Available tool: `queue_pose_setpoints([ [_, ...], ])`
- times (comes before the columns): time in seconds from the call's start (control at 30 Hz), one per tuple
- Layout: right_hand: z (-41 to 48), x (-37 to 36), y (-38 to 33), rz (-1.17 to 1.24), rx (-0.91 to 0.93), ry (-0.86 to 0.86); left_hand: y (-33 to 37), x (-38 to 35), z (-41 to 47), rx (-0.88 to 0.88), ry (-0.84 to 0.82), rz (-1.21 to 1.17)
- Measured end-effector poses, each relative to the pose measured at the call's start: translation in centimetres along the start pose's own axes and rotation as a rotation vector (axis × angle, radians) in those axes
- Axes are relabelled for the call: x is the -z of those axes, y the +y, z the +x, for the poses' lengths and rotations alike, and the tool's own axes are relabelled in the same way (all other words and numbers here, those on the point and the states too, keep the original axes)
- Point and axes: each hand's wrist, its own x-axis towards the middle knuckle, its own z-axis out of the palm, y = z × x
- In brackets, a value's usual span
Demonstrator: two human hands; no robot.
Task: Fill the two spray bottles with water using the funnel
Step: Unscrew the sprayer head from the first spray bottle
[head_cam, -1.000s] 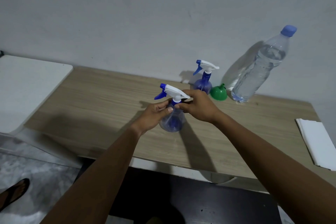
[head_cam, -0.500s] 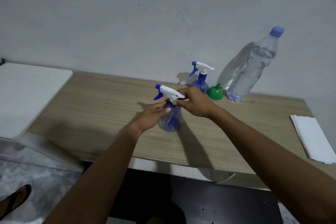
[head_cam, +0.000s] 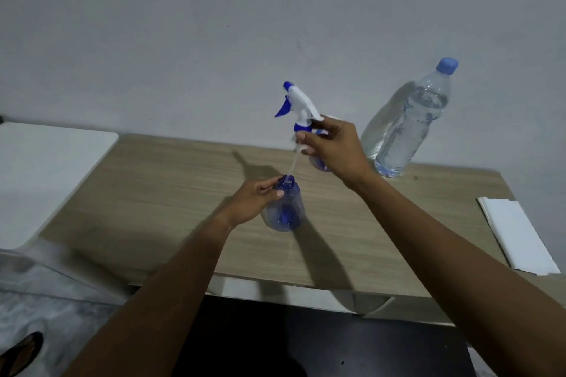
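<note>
At table (head_cam: 171,193) centre: blue spray bottle (head_cam: 286,211) stood upright, uncapped, neck gripped by left hand (head_cam: 254,199). Directly above, trigger head (head_cam: 301,101) pinched at collar by right hand (head_cam: 333,147). Dip tube (head_cam: 293,162) slanted down, tip at bottle mouth. Straight upward lift judged needed to clear tube. Bottle body translucent, seemingly empty. Capped water bottle (head_cam: 410,122) stood behind-right, nearer right hand. Funnel not seen.

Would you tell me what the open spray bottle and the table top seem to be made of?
The spray bottle looks like plastic: glossy, blue-tinted and see-through. The table top is probably wood-look laminate: matte, with straight pale grain lines.
</note>
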Motion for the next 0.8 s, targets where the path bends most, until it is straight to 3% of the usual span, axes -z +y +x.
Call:
queue_pose_setpoints([
  [0.17,1.4,2.0,-3.4,0.032,0.142,0.185,0.8,-0.2,0.8,-0.04,0.088,0.04],
  [0.27,2.2,2.7,-1.7,-0.091,0.128,0.224,0.7,-1.0,1.0,-0.061,0.12,0.105],
  [0.47,-0.1,2.8,8.6,-0.581,-0.131,0.048,-0.5,-1.9,0.3,-0.118,0.096,0.081],
  [0.8,-0.2,0.6,14.8,-0.752,-0.341,-0.163,-0.9,-2.1,-0.4,-0.121,0.012,0.011],
])
